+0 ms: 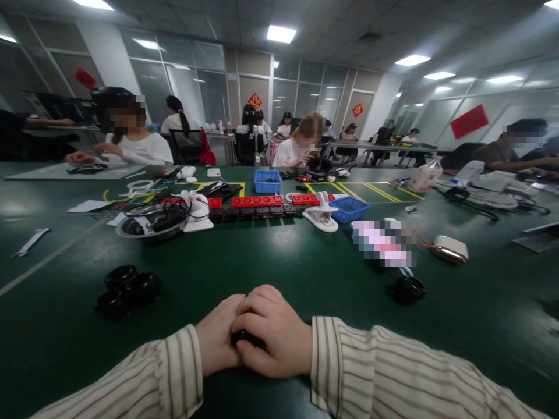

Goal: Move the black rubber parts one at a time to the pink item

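Where right fingers (253,323) curl, they hold a black object (245,336) beneath; left fingers (234,300): I cannot tell.

The green tabletop (244,253) carries a wrench (31,241) at ten o'clock and a metal bowl (151,234) heaped with dark parts at eleven. Just left of twelve stands a white clip base (200,214); its twin (322,216) is just right of it, with a red strip (262,201) between them. Behind that strip sits a blue bin (268,187). A second blue bin (356,213) is at one o'clock, a cream case (449,249) at two, and a white-clad co-worker (288,152) across at twelve.
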The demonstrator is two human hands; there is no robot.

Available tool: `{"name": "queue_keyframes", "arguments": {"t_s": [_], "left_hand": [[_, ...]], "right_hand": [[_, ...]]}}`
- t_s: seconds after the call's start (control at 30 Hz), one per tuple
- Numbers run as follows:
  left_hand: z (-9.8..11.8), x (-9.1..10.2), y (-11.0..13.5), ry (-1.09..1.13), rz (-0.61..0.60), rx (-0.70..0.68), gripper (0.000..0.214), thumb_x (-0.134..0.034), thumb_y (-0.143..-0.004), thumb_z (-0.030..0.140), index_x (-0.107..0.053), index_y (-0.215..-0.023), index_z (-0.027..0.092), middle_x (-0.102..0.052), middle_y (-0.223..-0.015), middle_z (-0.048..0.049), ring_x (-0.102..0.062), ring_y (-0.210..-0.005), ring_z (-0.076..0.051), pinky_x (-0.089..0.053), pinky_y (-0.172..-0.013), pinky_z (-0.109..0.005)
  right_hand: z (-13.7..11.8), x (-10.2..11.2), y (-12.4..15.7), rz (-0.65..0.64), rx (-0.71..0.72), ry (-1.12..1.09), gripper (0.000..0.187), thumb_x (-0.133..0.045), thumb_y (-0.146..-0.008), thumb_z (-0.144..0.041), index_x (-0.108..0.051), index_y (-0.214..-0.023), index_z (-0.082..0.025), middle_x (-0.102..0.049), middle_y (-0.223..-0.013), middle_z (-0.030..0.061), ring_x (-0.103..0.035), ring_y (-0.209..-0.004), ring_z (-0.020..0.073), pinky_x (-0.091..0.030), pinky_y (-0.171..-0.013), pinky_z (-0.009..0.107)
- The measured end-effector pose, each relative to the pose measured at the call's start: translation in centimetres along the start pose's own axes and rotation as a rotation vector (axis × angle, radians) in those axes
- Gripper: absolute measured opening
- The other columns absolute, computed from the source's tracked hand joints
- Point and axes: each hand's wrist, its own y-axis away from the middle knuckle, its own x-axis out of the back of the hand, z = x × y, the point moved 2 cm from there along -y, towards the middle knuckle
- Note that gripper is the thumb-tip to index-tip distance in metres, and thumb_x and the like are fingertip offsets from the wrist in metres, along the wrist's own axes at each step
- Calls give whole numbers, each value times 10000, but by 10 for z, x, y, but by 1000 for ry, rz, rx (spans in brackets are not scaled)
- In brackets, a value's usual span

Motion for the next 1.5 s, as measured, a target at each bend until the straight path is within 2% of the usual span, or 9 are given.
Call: {"name": "queue_keyframes", "arguments": {"t_s": [0.27, 0.4, 0.53, 0.73, 0.9, 1.03, 1.17, 1.33, 1.5], "left_hand": [[2, 1, -2, 22, 5, -5, 326, -616, -576, 209, -574, -897, 180, -581, -933, -39, -535, -936, -241, -420, -927, -402], [4, 2, -3, 42, -9, -18, 239, -601, -554, 188, -571, -791, 171, -577, -825, -16, -545, -894, -229, -435, -903, -372], [7, 3, -2, 44, 11, -62, 325, -596, -530, 157, -572, -854, 174, -581, -879, -24, -533, -940, -236, -413, -938, -381], [1, -1, -1, 77, 32, -6, 457, -680, -567, 275, -545, -997, 196, -564, -1063, -49, -517, -1008, -249, -416, -947, -403], [-2, 0, -2, 63, 7, 30, 362, -662, -586, 244, -548, -925, 190, -569, -971, -31, -537, -936, -226, -444, -901, -379], [1, 2, -3, 24, -4, 9, 280, -644, -571, 232, -550, -830, 183, -560, -857, -18, -541, -851, -214, -450, -878, -371], [3, 2, -4, -2, 2, -18, 258, -609, -554, 198, -551, -805, 182, -561, -837, -20, -540, -858, -219, -445, -875, -368], [4, 1, -4, -16, -11, -25, 293, -618, -555, 207, -562, -843, 186, -584, -869, -22, -546, -903, -235, -427, -910, -384], [3, 2, -3, -6, -19, -21, 367, -617, -577, 191, -587, -943, 197, -605, -949, -28, -536, -977, -247, -398, -958, -396]], "right_hand": [[0, 0, 1, 10, -29, 8, 165, -460, -737, -268, -572, -816, -176, -554, -866, 57, -479, -822, 173, -397, -766, 337], [-2, 0, 0, 3, 53, -19, 159, -428, -678, -210, -551, -776, -189, -575, -812, 33, -492, -777, 159, -386, -761, 337], [-4, 2, 0, 50, 117, -60, 218, -398, -687, -208, -540, -850, -182, -589, -853, 40, -506, -815, 161, -385, -807, 350], [-3, 3, 2, 92, -32, -19, 266, -449, -785, -359, -522, -956, -168, -552, -931, 77, -479, -877, 188, -390, -802, 357], [2, 0, 3, 42, -92, 22, 229, -498, -795, -378, -540, -887, -173, -548, -877, 60, -475, -841, 179, -381, -776, 338], [1, -1, 1, -9, -67, 26, 119, -482, -774, -280, -531, -819, -182, -556, -829, 44, -479, -821, 168, -373, -766, 329], [-1, 1, -1, -6, 0, -10, 107, -441, -724, -216, -529, -776, -187, -586, -810, 34, -492, -795, 158, -375, -753, 325], [-1, 0, 0, -44, 84, -30, 120, -421, -658, -180, -506, -740, -199, -606, -779, 9, -509, -781, 147, -369, -806, 341], [-3, 0, 1, -41, 74, -34, 162, -423, -714, -207, -513, -849, -196, -622, -850, 27, -523, -859, 154, -370, -870, 355]]}}
